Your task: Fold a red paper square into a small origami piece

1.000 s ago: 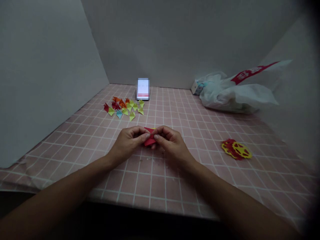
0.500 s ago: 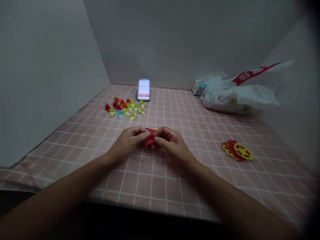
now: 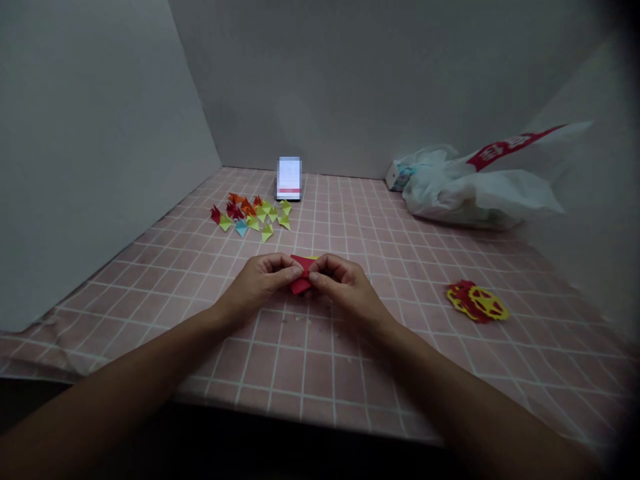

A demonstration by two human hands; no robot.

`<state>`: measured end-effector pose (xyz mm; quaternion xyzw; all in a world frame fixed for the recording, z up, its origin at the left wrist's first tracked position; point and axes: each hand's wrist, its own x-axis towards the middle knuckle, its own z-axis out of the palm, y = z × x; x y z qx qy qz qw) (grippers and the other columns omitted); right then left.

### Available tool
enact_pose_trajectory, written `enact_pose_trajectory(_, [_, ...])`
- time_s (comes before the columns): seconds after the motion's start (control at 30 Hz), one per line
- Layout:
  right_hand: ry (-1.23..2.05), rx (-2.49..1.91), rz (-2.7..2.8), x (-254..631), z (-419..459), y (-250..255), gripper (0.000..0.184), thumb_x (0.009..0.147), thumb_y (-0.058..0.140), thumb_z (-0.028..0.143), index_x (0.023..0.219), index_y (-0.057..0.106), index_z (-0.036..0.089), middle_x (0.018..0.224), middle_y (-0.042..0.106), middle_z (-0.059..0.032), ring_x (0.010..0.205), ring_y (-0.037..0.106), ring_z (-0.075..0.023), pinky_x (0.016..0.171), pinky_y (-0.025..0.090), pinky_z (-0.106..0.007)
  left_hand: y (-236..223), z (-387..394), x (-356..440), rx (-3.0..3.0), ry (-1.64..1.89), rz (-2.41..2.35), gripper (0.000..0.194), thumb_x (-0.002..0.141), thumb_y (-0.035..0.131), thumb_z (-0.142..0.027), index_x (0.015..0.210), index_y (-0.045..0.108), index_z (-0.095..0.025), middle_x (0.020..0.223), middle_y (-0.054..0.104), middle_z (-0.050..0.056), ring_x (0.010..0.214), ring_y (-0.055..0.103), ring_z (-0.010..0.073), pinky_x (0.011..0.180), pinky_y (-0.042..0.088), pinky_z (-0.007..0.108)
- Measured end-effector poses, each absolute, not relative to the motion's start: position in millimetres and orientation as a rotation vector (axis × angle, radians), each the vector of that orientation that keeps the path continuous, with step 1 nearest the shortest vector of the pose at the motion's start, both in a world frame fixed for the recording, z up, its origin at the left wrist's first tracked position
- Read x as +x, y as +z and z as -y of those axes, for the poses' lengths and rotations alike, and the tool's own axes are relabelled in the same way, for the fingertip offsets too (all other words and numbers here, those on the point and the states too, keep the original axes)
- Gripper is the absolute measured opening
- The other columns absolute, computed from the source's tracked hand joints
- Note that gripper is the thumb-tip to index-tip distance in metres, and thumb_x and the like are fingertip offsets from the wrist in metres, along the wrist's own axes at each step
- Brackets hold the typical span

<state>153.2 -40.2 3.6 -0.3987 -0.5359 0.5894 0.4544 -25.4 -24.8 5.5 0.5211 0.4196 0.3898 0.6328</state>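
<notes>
Between my two hands, above the middle of the table, is a piece of red folded paper [image 3: 302,286]; a strip of yellow shows along its top edge. My left hand [image 3: 267,278] pinches its left side between thumb and fingers. On the right side, my right hand [image 3: 339,277] pinches it too, the thumb tip close to the left thumb. The fingers behind the paper are mostly hidden. Beyond the hands, to the left, lies a group of small folded paper pieces [image 3: 249,212] in red, orange, yellow-green and blue.
A device with a lit, blurred screen [image 3: 289,179] stands near the back wall. At the back right lies a white plastic bag [image 3: 460,200] beside a small box [image 3: 395,175]. Red and yellow cut-out shapes [image 3: 477,302] lie to the right on the checked tablecloth [image 3: 400,267].
Both hands keep their pinch in nearly the same place. The lower part of the red paper has shifted slightly and its flap looks flatter. The whole view has moved very slightly.
</notes>
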Motion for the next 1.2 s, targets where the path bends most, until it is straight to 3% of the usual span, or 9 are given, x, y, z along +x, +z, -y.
enact_pose_trajectory(0.53, [1.188, -1.023, 1.484, 151.2, 42.6, 0.2, 0.009, 0.084, 0.061, 0.021, 0.075, 0.061, 0.019, 0.075, 0.062, -0.0002, 0.071, 0.056, -0.0138, 0.068, 0.044, -0.029, 6.5, 23.7, -24.8, 1.175, 0.848, -0.972, 0.022, 0.076, 0.077, -0.036, 0.072, 0.069, -0.016, 0.071, 0.067, 0.001, 0.064, 0.059, 0.0125, 0.065, 0.044, 0.026])
enact_pose_trajectory(1.2, [1.348, -1.011, 1.38, 150.8, 41.6, 1.4, 0.013, 0.08, 0.067, 0.027, 0.073, 0.059, 0.019, 0.074, 0.063, -0.0003, 0.069, 0.058, -0.0136, 0.066, 0.046, -0.028, 6.9, 25.6, -23.3, 1.156, 0.893, -0.974, 0.021, 0.077, 0.077, -0.035, 0.073, 0.07, -0.016, 0.071, 0.07, 0.001, 0.066, 0.062, 0.0138, 0.067, 0.048, 0.026])
